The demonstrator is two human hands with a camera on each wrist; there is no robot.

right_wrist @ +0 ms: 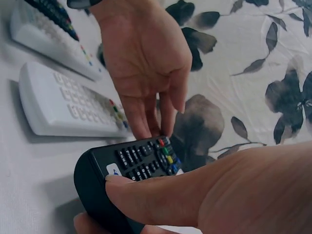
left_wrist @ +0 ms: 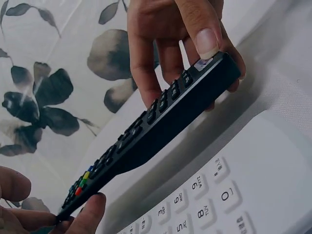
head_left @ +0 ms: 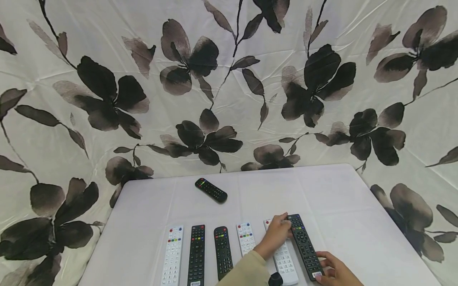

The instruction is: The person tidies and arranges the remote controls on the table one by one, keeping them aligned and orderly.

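Note:
A black remote control (head_left: 305, 247) with a white label at its near end is held between both hands at the right of the row. My right hand (head_left: 336, 268) grips the near end, its thumb lying over the label in the right wrist view. At the far end, my left hand (head_left: 277, 234) pinches the remote with its fingertips, as the left wrist view shows. In that view the remote is tilted and raised off the tabletop. Just left of it lies a white remote (head_left: 285, 260), partly covered by my left hand and wrist.
Further left in the row are another white remote (head_left: 245, 238), a black remote (head_left: 222, 250), a long black remote (head_left: 196, 254) and a white remote (head_left: 172, 256). A small black remote (head_left: 211, 190) lies slanted near the back edge of the white table (head_left: 286, 182). Flowered cloth (head_left: 250, 99) hangs behind.

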